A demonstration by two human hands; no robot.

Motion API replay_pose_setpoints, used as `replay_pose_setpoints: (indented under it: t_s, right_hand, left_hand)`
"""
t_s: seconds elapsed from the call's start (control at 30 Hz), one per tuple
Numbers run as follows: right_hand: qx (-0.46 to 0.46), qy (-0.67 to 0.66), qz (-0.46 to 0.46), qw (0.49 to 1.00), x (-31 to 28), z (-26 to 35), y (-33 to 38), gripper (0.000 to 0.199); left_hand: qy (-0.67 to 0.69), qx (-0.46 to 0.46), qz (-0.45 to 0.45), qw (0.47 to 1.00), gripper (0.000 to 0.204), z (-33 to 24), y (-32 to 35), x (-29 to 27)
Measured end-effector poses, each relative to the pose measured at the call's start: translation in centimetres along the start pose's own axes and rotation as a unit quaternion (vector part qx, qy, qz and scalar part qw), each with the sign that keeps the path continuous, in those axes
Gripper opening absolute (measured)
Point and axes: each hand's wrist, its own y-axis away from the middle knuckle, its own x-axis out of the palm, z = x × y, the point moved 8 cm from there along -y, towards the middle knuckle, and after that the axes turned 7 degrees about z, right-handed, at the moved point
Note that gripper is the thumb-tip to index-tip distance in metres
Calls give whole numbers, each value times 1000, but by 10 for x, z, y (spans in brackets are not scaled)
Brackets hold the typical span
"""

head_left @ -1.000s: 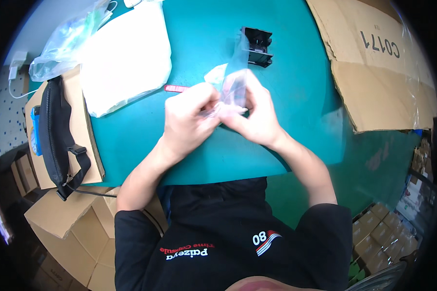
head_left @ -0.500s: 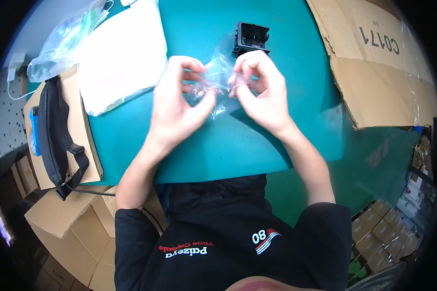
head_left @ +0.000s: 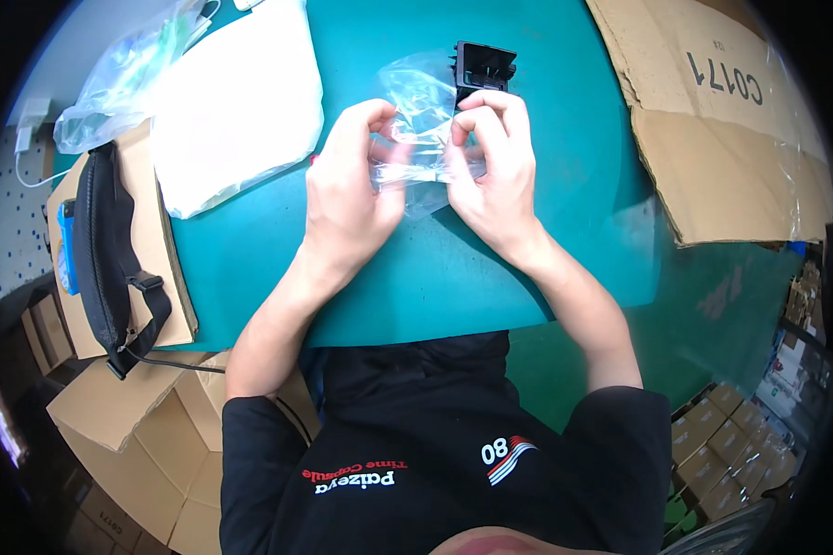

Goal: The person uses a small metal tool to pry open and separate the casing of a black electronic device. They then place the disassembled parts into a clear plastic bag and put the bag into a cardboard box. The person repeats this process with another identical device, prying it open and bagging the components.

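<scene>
A clear plastic bag (head_left: 423, 111) is stretched between my two hands above the green table. My left hand (head_left: 356, 180) is closed on its left side, the fingertips slightly blurred. On the other side my right hand (head_left: 495, 166) pinches the bag between thumb and curled fingers. Just beyond the right hand sits a black plastic housing (head_left: 484, 69) with an open, hollow top; its near end is partly covered by my fingers. The bag's far end spreads out beside the housing, and nothing shows inside the film.
A white plastic-wrapped stack (head_left: 236, 111) lies at the left, near a clear bag (head_left: 125, 83). A black waist bag (head_left: 106, 250) rests on cardboard at the left edge. A large cardboard carton (head_left: 713, 129) covers the right side. An open box (head_left: 148, 444) stands below the table (head_left: 416, 296).
The bag was bunched between my fingers and is now spread wider, its far end opened out away from me. Both hands have shifted slightly.
</scene>
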Motion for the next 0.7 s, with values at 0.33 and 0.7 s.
replay_pose_setpoints:
  t_s: [0.33, 0.7]
  right_hand:
    - [29, 40, 18, 999, -21, -1, -11, 25]
    - [36, -41, -112, 992, -97, -45, -34, 44]
  left_hand:
    - [-56, 29, -37, 997, 24, 2, -14, -19]
    - [-75, 151, 117, 979, 78, -8, -43, 10]
